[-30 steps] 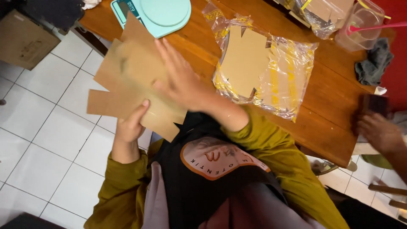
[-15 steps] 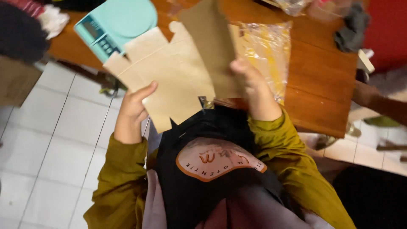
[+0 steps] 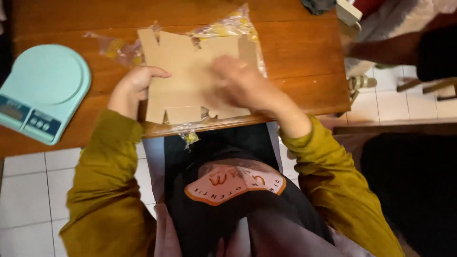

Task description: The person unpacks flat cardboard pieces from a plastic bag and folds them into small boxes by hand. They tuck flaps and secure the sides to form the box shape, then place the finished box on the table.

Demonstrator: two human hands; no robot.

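Flat cardboard cutout point(image 3: 188, 78) lies at the bench's point(image 3: 304, 52) near edge, on top of a clear plastic bag point(image 3: 228, 26). Left hand point(image 3: 134, 85) grips its left side; right hand point(image 3: 238, 83) is blurry but seems pressed flat on it. I'd crease slowly since it's overhanging the edge. Scale point(image 3: 43, 90) sits at the left end, with bare wood to the right.

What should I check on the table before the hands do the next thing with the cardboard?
1. Flat brown cardboard cutout lies on the wooden table: ok.
2. Left hand grips the cutout's left edge: ok.
3. Right hand rests on the cutout: it is blurred, grip cannot tell.
4. Cutout fully on the table: not ok, its near flaps reach the table edge.
5. Clear plastic bag lies under the cutout, may slip: cannot tell.
6. Teal kitchen scale stands apart from the cardboard: ok.
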